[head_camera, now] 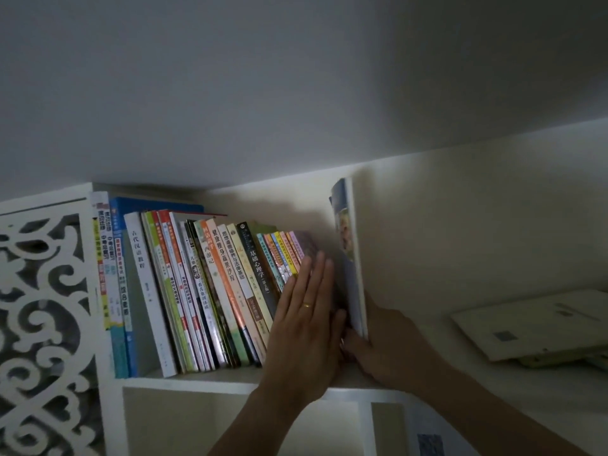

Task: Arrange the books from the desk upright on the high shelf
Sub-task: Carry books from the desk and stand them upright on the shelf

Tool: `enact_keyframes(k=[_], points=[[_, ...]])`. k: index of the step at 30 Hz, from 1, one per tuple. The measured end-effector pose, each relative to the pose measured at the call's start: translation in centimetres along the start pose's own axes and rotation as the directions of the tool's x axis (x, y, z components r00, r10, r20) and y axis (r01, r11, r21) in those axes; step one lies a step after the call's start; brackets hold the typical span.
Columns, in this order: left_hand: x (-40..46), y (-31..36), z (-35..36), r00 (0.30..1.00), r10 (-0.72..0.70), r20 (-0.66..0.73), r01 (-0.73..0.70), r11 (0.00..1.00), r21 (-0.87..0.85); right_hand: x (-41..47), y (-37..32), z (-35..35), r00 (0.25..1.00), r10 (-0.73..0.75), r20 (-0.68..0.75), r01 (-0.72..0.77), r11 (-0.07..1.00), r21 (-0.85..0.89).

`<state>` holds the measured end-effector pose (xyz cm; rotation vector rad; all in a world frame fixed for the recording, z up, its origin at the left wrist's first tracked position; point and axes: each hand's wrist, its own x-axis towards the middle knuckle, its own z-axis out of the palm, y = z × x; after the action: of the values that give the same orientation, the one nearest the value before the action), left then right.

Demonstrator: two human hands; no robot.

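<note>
Several books [210, 291] stand in a row on the high white shelf [204, 380], leaning to the left. My left hand [306, 324], fingers straight and flat, presses against the right end of that row. My right hand [385, 343] grips the bottom of a tall thin book [350, 251] with a blue cover, holding it upright just right of the row. A narrow gap separates this book from the leaning ones.
A carved white lattice panel [42, 317] closes the shelf's left end. On the right part of the shelf lie flat pale books [539, 324]. The ceiling is close above. Lower compartments [230, 422] open below the shelf board.
</note>
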<state>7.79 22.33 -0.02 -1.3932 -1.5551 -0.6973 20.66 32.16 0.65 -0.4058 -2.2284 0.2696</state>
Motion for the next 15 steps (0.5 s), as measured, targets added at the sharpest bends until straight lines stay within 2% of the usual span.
enact_keyframes(k=[2,6,11,13,15], points=[[-0.1,0.2,-0.3,1.0,-0.017,-0.009,0.016,0.999,-0.039,0.1,-1.4,1.5,1.0,-0.016,-0.021,0.015,0.996,-0.086],[-0.3,0.3,-0.4,0.993,-0.073,-0.094,0.052,0.977,-0.208,-0.4,-1.5,2.8,0.997,0.036,-0.068,-0.044,0.991,-0.125],[-0.6,-0.3,0.1,0.982,-0.12,-0.148,0.077,0.96,-0.268,-0.7,-1.9,3.1,0.988,0.058,-0.146,-0.066,0.996,-0.056],[-0.7,-0.2,0.4,0.979,-0.125,-0.16,0.079,0.961,-0.264,-0.9,-2.1,2.8,0.989,0.028,-0.143,-0.034,0.999,-0.041],[-0.9,-0.2,0.0,0.979,-0.14,-0.148,0.091,0.951,-0.296,-0.7,-2.3,2.7,0.987,-0.058,-0.151,0.036,0.989,-0.143]])
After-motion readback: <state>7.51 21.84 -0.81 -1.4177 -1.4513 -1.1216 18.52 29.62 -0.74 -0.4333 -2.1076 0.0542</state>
